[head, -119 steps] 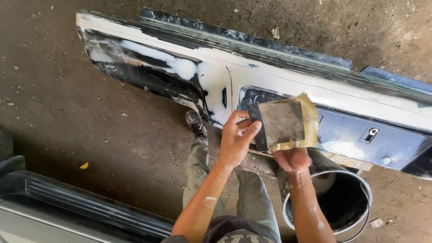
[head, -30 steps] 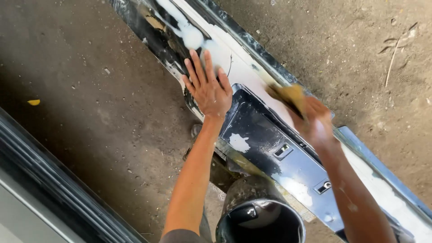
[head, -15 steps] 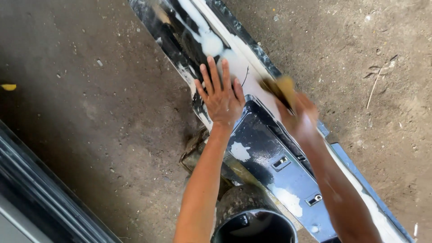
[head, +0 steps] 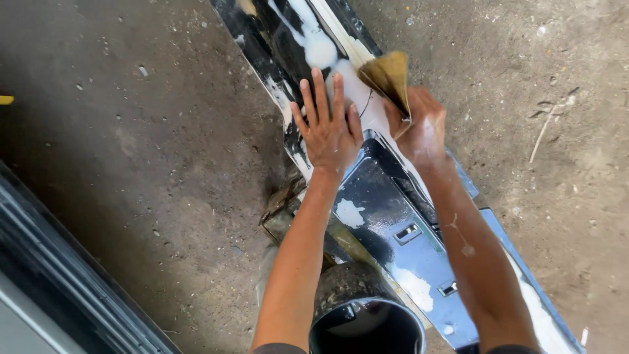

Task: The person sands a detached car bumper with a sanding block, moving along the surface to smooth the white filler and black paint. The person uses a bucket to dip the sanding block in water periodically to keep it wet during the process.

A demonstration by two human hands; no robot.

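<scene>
A long dark car bumper (head: 383,216), patched with white filler, lies diagonally on the dirt ground. My left hand (head: 329,128) rests flat on it, fingers spread, over a white patch near its middle. My right hand (head: 419,131) grips a folded sheet of tan sandpaper (head: 388,75) and presses it against the bumper's upper edge just right of my left hand. Both forearms reach up from the bottom of the view, the right one flecked with white.
A round black bucket (head: 367,324) stands at the bottom under my arms. A worn shoe (head: 278,210) shows beside the bumper. A dark ribbed panel (head: 59,275) runs along the lower left. A yellow scrap (head: 5,99) lies at the left edge.
Four seconds ago both hands held the sandpaper sheet up above the bumper. Since then my left hand laid flat on the bumper and my right hand brought the sandpaper onto the white patch.
</scene>
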